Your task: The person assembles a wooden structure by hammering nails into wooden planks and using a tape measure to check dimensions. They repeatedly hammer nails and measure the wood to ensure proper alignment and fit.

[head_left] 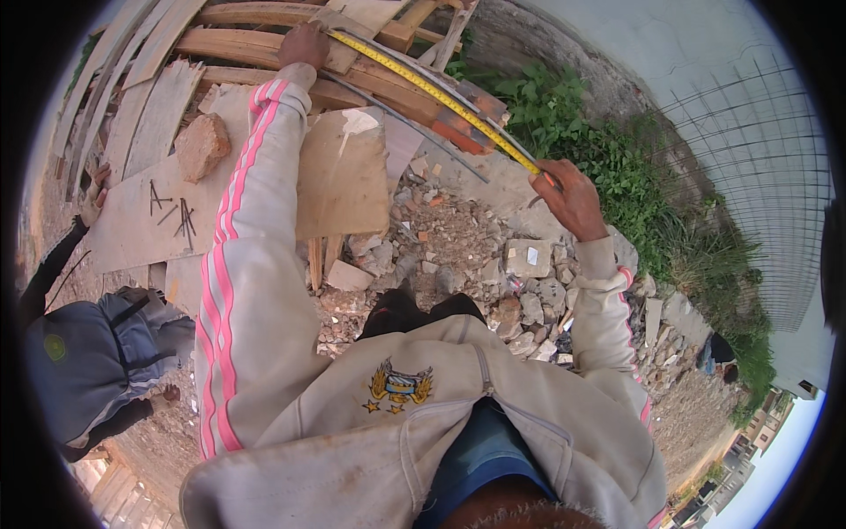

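A yellow tape measure is stretched between my hands, running from far left to nearer right. My left hand is closed at its far end, over the wood pile. My right hand grips the other end, and an orange bit shows between the fingers. A thin grey steel bar lies right along the tape's far side; whether either hand also holds it I cannot tell. Below the tape a second dark bar lies slantwise, its left end beside my left wrist.
Wooden boards are piled at the far left. A panel holds a broken brick chunk and several long nails. Rubble surrounds my feet. Green plants and wire mesh line the right. Another person is at left.
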{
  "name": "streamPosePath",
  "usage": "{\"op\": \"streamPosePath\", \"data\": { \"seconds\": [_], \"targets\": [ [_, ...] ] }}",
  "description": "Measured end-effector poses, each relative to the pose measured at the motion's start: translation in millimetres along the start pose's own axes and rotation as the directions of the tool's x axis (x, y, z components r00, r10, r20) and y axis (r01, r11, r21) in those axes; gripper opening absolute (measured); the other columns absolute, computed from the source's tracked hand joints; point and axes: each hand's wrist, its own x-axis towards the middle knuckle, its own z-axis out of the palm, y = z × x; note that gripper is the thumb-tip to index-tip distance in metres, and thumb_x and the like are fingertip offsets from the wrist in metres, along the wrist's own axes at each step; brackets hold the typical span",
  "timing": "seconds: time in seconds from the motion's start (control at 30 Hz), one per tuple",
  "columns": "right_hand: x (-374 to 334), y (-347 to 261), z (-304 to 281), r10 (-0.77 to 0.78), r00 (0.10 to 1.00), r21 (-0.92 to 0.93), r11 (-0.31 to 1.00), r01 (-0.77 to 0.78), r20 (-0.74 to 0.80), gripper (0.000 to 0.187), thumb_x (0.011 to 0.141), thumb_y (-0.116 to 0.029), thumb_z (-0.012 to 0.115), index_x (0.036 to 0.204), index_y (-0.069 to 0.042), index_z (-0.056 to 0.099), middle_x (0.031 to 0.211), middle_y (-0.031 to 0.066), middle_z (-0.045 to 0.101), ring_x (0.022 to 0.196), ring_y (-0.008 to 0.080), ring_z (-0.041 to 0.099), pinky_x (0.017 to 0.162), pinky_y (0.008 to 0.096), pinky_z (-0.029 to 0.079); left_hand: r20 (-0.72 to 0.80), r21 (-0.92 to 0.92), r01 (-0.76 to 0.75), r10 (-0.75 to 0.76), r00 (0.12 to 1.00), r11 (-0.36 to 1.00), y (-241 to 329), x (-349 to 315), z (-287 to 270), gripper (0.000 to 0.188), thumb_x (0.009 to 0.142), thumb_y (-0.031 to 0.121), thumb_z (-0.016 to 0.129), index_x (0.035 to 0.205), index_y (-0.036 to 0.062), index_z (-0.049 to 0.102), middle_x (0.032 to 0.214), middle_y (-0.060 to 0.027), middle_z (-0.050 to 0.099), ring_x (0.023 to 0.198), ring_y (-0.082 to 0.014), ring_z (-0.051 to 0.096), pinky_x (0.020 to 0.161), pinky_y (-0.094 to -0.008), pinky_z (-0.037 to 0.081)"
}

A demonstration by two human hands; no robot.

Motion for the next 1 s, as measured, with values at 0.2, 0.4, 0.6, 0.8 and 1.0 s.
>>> {"op": "streamPosePath", "data": {
  "seconds": [0.2,0.4,0.6,0.8,1.0],
  "targets": [
    [1,-3,2,0.025,1.0,0.016,1.0,-0.025,-0.004,0.04,0.093,-0.04,0.07,0.116,-0.008,0.075,0.096,0.0121,0.067,0.087,0.0329,0.068,0.077,0.0434,0.052,-0.006,-0.013,0.044,-0.044,0.999,0.999,-11,5,11,0.034,0.09,0.027,0.057,0.116,0.0259,0.077,0.117,-0.0167,0.071,0.109,-0.0375,0.069,0.094,-0.0498,0.056],
    [3,0,4,0.009,1.0,-0.001,1.0,-0.009,-0.015,0.04,0.093,-0.039,0.07,0.116,-0.008,0.075,0.097,0.0122,0.067,0.088,0.0326,0.068,0.077,0.044,0.053,0.001,0.012,0.023,-0.023,1.0,1.0,-13,7,13,0.032,0.091,0.029,0.058,0.115,0.0255,0.078,0.118,-0.0157,0.071,0.11,-0.0365,0.069,0.094,-0.0497,0.056],
    [4,-5,4,0.0,1.0,-0.007,1.0,0.0,-0.011,0.038,0.093,-0.037,0.07,0.115,-0.007,0.075,0.101,0.0132,0.069,0.093,0.0345,0.069,0.081,0.0444,0.054,-0.017,0.02,-0.003,0.003,1.0,1.0,-32,9,27,0.033,0.093,0.034,0.058,0.117,0.0232,0.078,0.118,-0.0166,0.071,0.114,-0.0351,0.066,0.1,-0.0456,0.053],
    [2,-4,0,0.036,0.999,-0.012,0.999,-0.035,0.007,0.036,0.092,-0.035,0.071,0.114,-0.006,0.075,0.103,0.0136,0.069,0.095,0.0348,0.069,0.082,0.0436,0.054,-0.033,0.001,0.013,-0.013,0.999,1.0,-26,8,42,0.034,0.093,0.031,0.057,0.117,0.0226,0.079,0.119,-0.0163,0.071,0.115,-0.0348,0.065,0.101,-0.045,0.052],
    [2,-3,2,0.067,0.998,0.008,0.998,-0.067,0.015,0.038,0.092,-0.036,0.072,0.115,-0.006,0.075,0.104,0.0138,0.07,0.096,0.0358,0.069,0.083,0.0432,0.054,0.026,0.016,0.03,-0.03,0.999,0.999,-27,11,36,0.035,0.093,0.03,0.055,0.118,0.0236,0.079,0.119,-0.0159,0.071,0.117,-0.0342,0.065,0.101,-0.0454,0.052]
  ]
}}
